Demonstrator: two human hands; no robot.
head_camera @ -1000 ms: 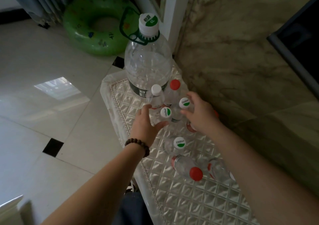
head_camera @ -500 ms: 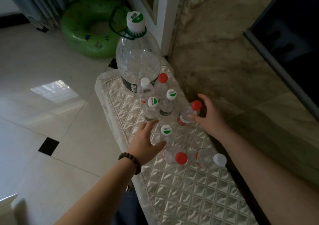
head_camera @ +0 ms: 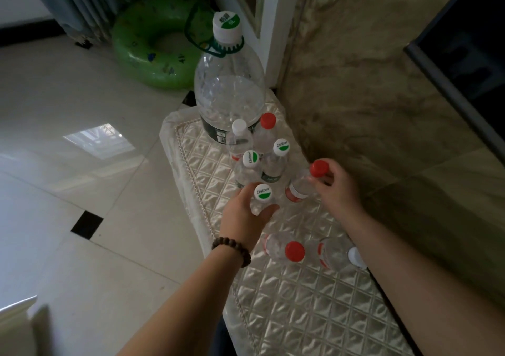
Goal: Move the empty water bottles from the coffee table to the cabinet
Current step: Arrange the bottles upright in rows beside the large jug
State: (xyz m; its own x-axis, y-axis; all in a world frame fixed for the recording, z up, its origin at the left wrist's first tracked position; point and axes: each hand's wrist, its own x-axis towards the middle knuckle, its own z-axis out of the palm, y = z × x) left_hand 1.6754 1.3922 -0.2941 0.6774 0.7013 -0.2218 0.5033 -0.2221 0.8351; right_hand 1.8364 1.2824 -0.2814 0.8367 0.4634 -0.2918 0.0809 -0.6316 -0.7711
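Left hand [head_camera: 243, 213] curls loosely round a small clear plastic bottle with green-and-white cap [head_camera: 262, 198], fingers part-closed on its body. Right hand [head_camera: 337, 189] pinches the neck of a clear bottle with red cap [head_camera: 303, 183], which tilts. Both bottles stand on the quilted silver cloth covering the cabinet top [head_camera: 300, 314], just beside a cluster of small bottles and a large clear jug [head_camera: 229, 93].

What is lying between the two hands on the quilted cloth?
In the head view, between the left hand and right hand stands only a red-labelled bottle, tilted, which the right hand grips near its red cap.
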